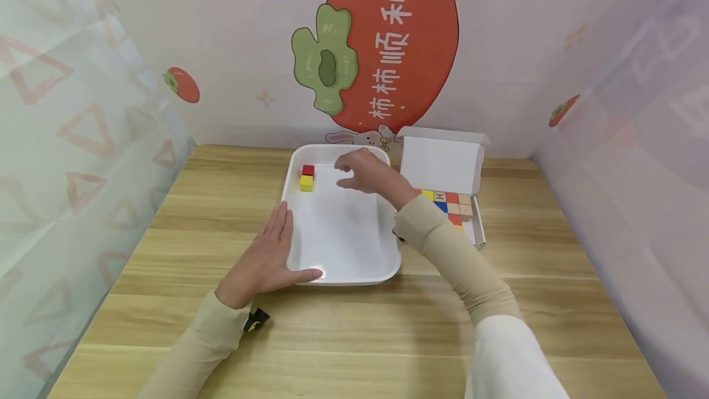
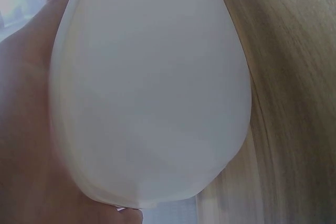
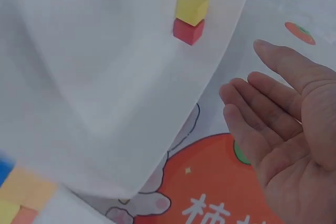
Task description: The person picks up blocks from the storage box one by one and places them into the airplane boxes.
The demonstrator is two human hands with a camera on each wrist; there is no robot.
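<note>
A white tray [image 1: 343, 233] lies on the table, with a red block [image 1: 308, 170] and a yellow block [image 1: 306, 183] side by side in its far left part. My left hand [image 1: 266, 257] rests on the tray's near left corner, fingers along the left rim and thumb across the near rim. In the left wrist view the tray's outer wall [image 2: 157, 87] fills most of the picture. Above the far right of the tray hovers my right hand [image 1: 365, 171], fingers loosely bent. Its palm [image 3: 294, 129] holds nothing in the right wrist view.
Right of the tray stands a white box [image 1: 442, 162] with its lid raised, holding several coloured and plain wooden blocks [image 1: 451, 202], partly behind my right forearm. A small black object [image 1: 256, 320] lies by my left wrist. A printed cloth [image 1: 244, 36] hangs behind the table.
</note>
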